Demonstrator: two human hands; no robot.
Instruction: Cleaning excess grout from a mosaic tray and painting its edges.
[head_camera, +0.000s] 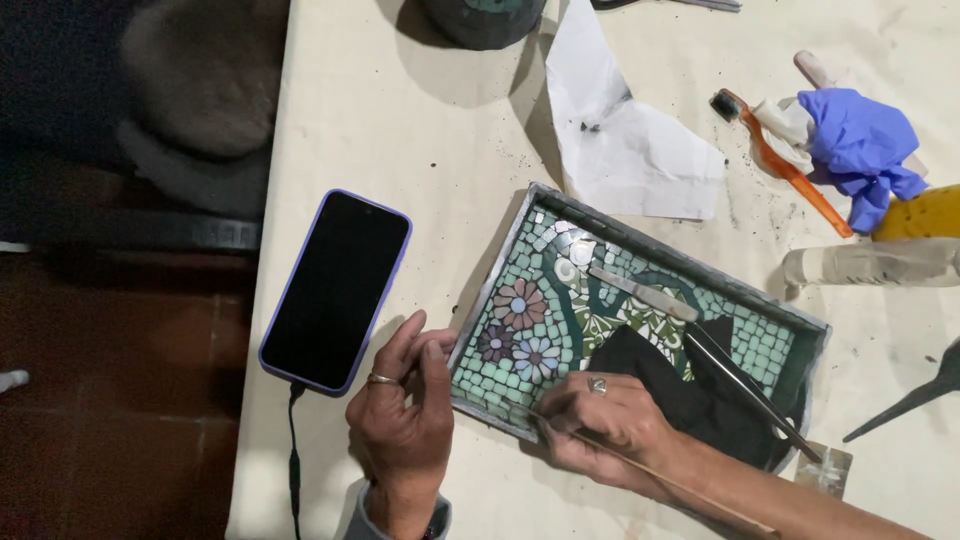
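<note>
— Where are the hands?

— The left hand (405, 415) sits at the near-left corner of the shallow rectangular tray with a green mosaic-tile floor and flower patterns (500, 272), thumb against its rim, fingers loosely together and gripping nothing. The right hand (610, 425) is pinched on a thin wooden stick (660, 475), tip on the tiles at the tray's six o'clock edge.

— And inside the tray?

— A crumpled black cloth (690, 395) at four o'clock, metal tweezers (640, 292) near the centre, a dark-handled tool (750, 388) slanting over the cloth.

— Around it?

— At nine o'clock a purple-cased phone with a dark screen (335, 290), cable plugged in; at two o'clock an orange toothbrush (785, 160) and a blue rubber glove (860, 140); at twelve, white paper (625, 140).
</note>
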